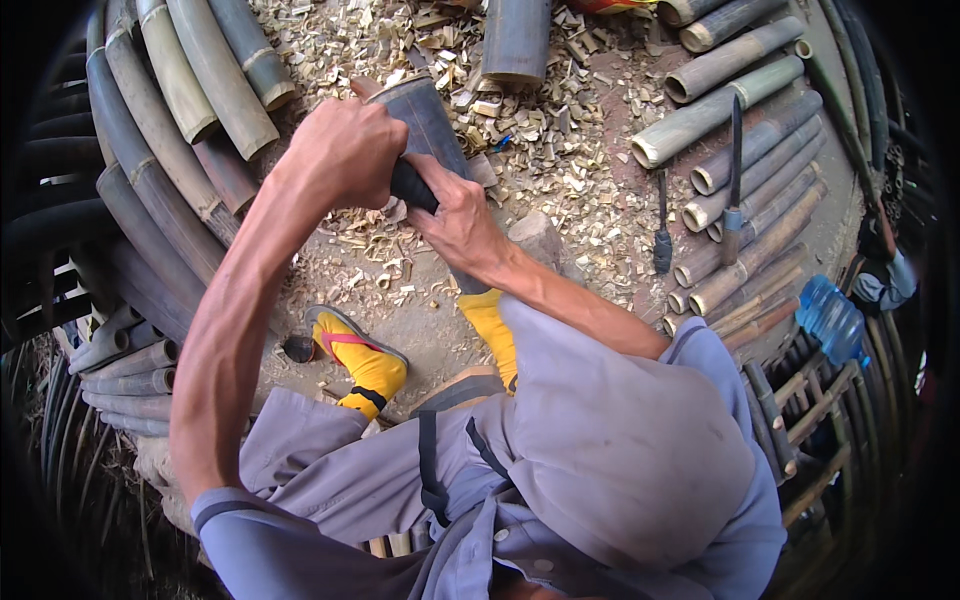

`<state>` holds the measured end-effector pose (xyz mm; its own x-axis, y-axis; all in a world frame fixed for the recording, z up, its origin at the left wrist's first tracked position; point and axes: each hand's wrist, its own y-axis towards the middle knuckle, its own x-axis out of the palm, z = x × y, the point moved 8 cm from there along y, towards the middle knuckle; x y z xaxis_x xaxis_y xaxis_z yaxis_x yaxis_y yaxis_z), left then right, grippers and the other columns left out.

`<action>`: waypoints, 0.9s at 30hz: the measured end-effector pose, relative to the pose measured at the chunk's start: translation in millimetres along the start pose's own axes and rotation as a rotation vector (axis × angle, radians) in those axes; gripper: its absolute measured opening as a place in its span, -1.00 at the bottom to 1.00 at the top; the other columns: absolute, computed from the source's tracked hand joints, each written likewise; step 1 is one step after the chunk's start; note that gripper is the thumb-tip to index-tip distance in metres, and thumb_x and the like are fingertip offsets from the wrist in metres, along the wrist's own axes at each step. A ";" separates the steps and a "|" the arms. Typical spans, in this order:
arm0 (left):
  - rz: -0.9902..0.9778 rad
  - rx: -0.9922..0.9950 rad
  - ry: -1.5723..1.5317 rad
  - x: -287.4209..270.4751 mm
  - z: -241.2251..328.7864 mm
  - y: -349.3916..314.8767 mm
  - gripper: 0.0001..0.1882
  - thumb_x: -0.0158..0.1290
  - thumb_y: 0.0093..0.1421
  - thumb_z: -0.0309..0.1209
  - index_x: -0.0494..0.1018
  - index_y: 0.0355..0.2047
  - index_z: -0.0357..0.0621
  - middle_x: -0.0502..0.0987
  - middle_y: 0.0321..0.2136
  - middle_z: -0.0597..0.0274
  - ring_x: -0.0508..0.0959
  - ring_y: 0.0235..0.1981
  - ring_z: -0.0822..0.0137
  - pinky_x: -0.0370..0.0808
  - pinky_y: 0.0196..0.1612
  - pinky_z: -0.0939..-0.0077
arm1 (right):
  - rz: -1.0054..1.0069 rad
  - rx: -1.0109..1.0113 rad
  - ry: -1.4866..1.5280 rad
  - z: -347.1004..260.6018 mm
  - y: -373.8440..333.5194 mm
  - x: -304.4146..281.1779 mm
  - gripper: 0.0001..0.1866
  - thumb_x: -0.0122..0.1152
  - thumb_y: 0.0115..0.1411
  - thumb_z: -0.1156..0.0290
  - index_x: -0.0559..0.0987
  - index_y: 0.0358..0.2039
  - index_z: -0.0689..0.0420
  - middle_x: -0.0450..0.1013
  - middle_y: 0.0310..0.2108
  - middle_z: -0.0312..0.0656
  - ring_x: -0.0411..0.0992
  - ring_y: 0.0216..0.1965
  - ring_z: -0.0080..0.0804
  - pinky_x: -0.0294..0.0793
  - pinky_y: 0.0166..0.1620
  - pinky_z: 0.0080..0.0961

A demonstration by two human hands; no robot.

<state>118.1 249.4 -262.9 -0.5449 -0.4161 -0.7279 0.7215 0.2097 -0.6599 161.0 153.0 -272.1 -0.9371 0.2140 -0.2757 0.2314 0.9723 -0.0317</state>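
Observation:
My left hand is closed in a fist against one end of a thick black handle. My right hand wraps its fingers around the same handle from the other side. The rest of this tool is hidden by my hands. Just beyond them, a dark bamboo tube slants toward my feet, its cut end facing away from me. It runs behind my right hand, so I cannot tell whether the fingers touch it.
Pale wood chips cover the ground. Another bamboo tube lies ahead. Cut bamboo lengths are stacked at right, near a long knife and a thin dark-handled tool. Long bamboo poles lie left. A blue water jug stands far right.

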 end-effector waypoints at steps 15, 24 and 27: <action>0.770 0.102 -1.064 6.8 146.5 -72.9 -0.16 0.26 -0.03 -0.18 0.14 0.19 -0.27 0.22 0.14 -0.06 0.27 0.13 0.04 0.23 0.18 0.21 | 0.019 0.416 0.571 -15.3 -28.4 -94.4 -0.46 0.14 0.03 0.44 0.27 0.03 0.34 0.48 -0.37 -0.14 0.52 -0.36 -0.37 0.53 -0.22 -0.47; 0.223 0.028 -2.230 103.3 197.2 -18.4 -0.27 0.13 0.13 -0.20 0.14 0.22 -0.28 0.31 0.13 0.00 0.42 0.10 0.19 0.32 0.16 0.34 | -0.017 0.631 -0.018 98.5 123.4 -267.1 -0.63 0.15 0.13 0.34 0.36 -0.08 0.20 0.37 -0.61 -0.19 0.41 -0.68 -0.45 0.45 -0.61 -0.49; 0.210 0.140 -2.492 112.6 191.4 -13.7 -0.17 0.14 0.11 -0.09 0.07 0.27 -0.24 0.23 0.21 -0.02 0.29 0.21 0.16 0.26 0.21 0.25 | 0.068 0.259 -0.455 62.6 68.0 -239.6 -0.43 0.08 0.03 0.43 0.33 0.12 0.17 0.49 -0.41 -0.06 0.51 -0.48 -0.36 0.50 -0.42 -0.43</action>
<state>128.7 30.3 -300.3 0.6553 -0.2090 0.7259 0.7396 0.3724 -0.5606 417.6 162.0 -268.4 -0.7230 0.1573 -0.6726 0.3982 0.8906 -0.2197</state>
